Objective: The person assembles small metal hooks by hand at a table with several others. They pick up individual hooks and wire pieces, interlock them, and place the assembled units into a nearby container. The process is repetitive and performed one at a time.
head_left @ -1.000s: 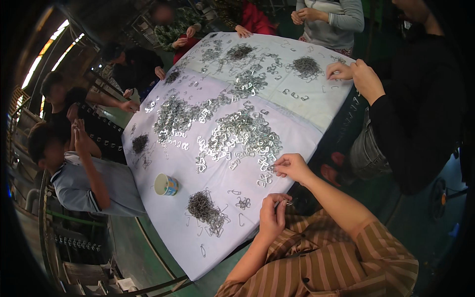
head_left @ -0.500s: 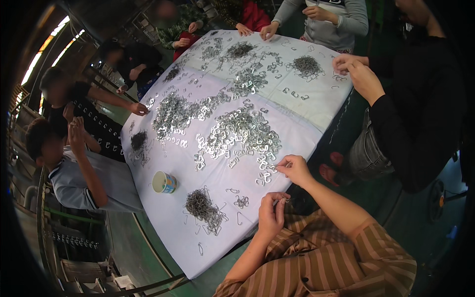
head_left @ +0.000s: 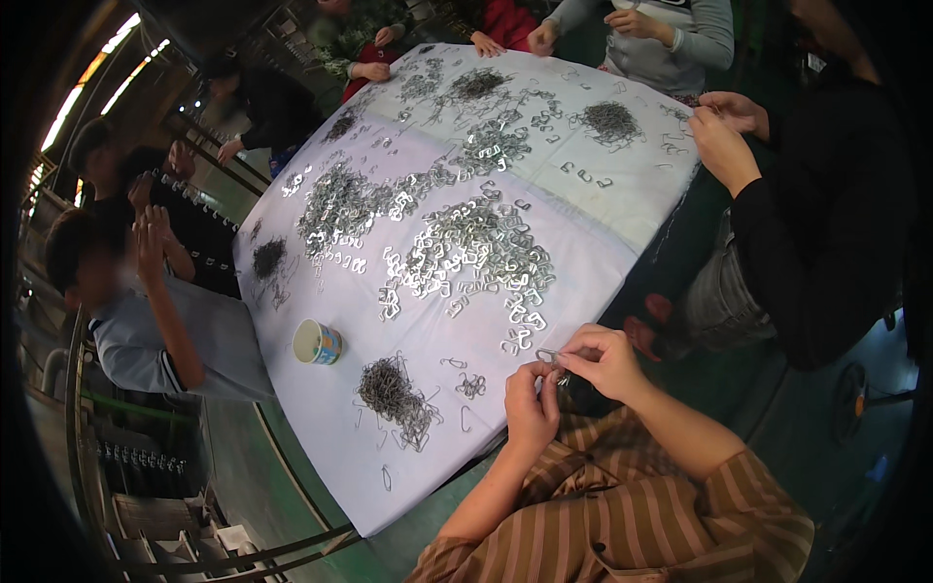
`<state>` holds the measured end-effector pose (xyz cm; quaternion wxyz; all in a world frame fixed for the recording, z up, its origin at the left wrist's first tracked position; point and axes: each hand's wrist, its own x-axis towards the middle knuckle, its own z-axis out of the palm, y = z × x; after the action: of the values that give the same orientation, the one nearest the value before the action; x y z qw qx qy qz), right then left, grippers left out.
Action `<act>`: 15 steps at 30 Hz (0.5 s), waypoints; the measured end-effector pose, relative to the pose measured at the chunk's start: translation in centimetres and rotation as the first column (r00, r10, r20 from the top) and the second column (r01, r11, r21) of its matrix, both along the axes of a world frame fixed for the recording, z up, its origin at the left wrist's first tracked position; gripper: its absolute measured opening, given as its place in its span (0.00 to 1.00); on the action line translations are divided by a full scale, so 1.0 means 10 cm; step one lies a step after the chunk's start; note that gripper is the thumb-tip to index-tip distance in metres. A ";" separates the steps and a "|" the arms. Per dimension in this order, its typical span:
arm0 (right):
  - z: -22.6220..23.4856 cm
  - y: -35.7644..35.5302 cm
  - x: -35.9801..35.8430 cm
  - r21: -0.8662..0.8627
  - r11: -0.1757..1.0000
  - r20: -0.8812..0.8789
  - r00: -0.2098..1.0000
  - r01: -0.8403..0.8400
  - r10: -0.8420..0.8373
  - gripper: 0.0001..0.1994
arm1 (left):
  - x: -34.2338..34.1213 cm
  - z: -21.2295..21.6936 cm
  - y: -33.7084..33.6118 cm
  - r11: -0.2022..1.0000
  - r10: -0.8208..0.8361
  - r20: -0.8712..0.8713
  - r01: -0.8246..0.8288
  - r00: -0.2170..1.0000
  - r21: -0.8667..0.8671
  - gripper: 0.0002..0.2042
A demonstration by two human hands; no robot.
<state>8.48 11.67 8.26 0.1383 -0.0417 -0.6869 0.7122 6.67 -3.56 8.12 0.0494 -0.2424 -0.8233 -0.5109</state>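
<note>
My left hand (head_left: 532,406) and my right hand (head_left: 609,363) meet just off the table's near right edge, above my lap. A small bent metal hook (head_left: 547,356) sits in my right thumb and forefinger, right by the left fingertips. My left hand is closed in a pinch with small metal bits (head_left: 564,379) showing at its fingers; their exact kind is too small to tell. Close by on the table, a heap of shiny metal hooks (head_left: 471,251) spreads out toward me. A pile of darker thin wire clips (head_left: 394,394) lies left of my left hand.
A paper cup (head_left: 317,343) stands near the table's left side. The white-covered table (head_left: 340,457) carries more piles of hooks (head_left: 335,209) and wire clips (head_left: 610,120). Several people sit or stand around it, including a person in black (head_left: 826,223) at the right with both hands at the edge.
My right hand has drawn back from the edge of the hook heap to my left hand, bringing a metal hook. My left hand has stayed nearly in place. Other people's hands shifted.
</note>
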 end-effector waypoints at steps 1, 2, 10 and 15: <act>0.03 -0.01 0.01 0.017 1.000 -0.017 1.000 0.012 -0.012 0.04 | 0.00 0.00 0.00 1.000 0.006 -0.028 -0.006 1.000 -0.027 0.04; 0.06 -0.01 0.02 0.073 0.997 -0.032 0.999 0.034 -0.032 0.03 | 0.01 -0.01 0.00 0.998 0.011 -0.056 -0.014 0.998 -0.054 0.04; 0.24 -0.11 0.15 0.364 0.917 -0.153 0.982 0.161 -0.112 0.03 | -0.01 0.02 -0.06 0.993 -0.013 -0.116 0.000 0.993 -0.116 0.06; 0.22 -0.11 0.18 0.422 0.889 -0.212 0.973 0.177 -0.093 0.04 | -0.14 0.07 -0.21 0.989 -0.034 -0.053 0.026 0.998 -0.143 0.06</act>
<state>10.27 10.60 10.49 0.2570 0.0096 -0.8089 0.5287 5.30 -5.69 8.81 0.0469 -0.2718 -0.8522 -0.4446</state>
